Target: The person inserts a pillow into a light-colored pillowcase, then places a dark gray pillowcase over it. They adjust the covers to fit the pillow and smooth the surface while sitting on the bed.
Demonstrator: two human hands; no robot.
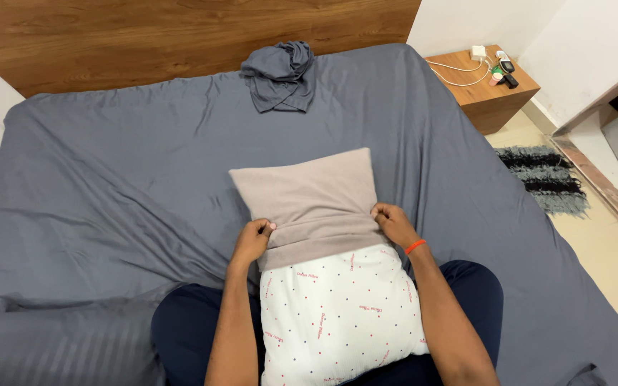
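I see both hands pinching open edge of beige pillowcase (309, 196): left hand (252, 239), right hand (393, 223). White dotted pillow (337, 314) on lap, upper part sheathed. Judged mid-sleeving; next calls for even pull toward me, grip kept. Grey bedsheet (109, 193) beneath.

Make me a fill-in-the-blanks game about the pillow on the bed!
1. Both hands grip the open edge of the ____-coloured pillowcase.
2. The white pillow is covered with small ____.
3. The bed sheet is dark ____.
4. The right hand has an orange ____ at its wrist; the left hand has none.

Missing words: beige; dots; grey; band
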